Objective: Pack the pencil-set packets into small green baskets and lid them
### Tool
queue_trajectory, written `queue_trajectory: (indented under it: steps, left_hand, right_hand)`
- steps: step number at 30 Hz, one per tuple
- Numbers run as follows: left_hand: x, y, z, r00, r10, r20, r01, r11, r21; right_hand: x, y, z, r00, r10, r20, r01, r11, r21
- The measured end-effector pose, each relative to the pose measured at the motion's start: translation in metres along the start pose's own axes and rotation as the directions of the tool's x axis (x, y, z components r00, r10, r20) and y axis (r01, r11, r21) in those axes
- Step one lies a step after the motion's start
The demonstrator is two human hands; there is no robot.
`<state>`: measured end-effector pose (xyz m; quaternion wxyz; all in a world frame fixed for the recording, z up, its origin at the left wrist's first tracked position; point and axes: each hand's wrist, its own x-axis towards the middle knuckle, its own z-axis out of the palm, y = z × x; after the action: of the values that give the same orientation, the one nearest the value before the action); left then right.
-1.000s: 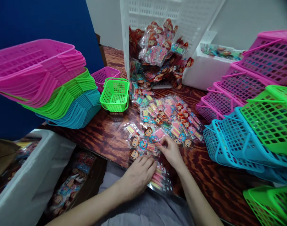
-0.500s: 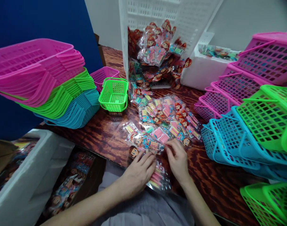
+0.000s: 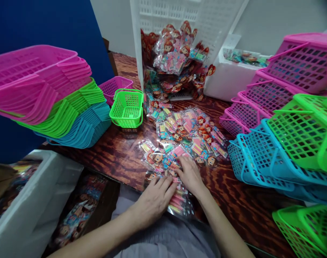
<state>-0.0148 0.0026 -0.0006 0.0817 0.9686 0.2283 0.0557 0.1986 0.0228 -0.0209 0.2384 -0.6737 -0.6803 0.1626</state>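
Observation:
My left hand (image 3: pixel 156 197) lies flat, fingers stretched out and slightly apart, over clear plastic packets (image 3: pixel 178 202) at the table's front edge. Those packets show pink and yellow sticks and a printed cartoon head. Just right of it, my right hand (image 3: pixel 191 175) reaches over a packet with a cartoon figure (image 3: pixel 159 158), its thumb and fingers apart and the fingertips touching the packets. Exactly what lies under the right fingertips is hidden. Beyond both hands spreads a loose pile of similar packets (image 3: pixel 190 125) with red-haired cartoon figures and coloured sticks.
A green basket (image 3: pixel 127 111) stands left of the pile, before a pink basket (image 3: pixel 116 86). Nested baskets (image 3: pixel 69 104) rise at left; filled-looking baskets (image 3: pixel 273 150) stack at right. A white crate (image 3: pixel 166 12) spills packets at the back. Foam boxes (image 3: pixel 45 200) sit low left and back right.
My right hand has moved left and forward onto the packets, closer to my left hand. My left hand stays almost where it was. The view has shifted slightly.

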Motion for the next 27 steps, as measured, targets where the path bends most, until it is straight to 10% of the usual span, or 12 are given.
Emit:
queue_trajectory:
  steps: [15, 20, 27]
  left_hand:
    - [0.005, -0.002, 0.000, 0.998, 0.038, -0.051, -0.036, 0.999, 0.033]
    - [0.010, -0.002, -0.011, 0.998, 0.005, 0.059, -0.004, 0.999, -0.032]
    - [0.006, 0.001, -0.014, 0.997, -0.025, 0.066, 0.030, 0.997, -0.068]
  right_hand:
    - [-0.033, -0.011, -0.039, 0.913, -0.163, 0.373, 0.002, 0.918, 0.396]
    - [0.018, 0.011, -0.038, 0.976, -0.170, 0.138, 0.180, 0.982, -0.060]
    - [0.055, 0.013, -0.041, 0.925, -0.240, 0.295, 0.364, 0.783, -0.504]
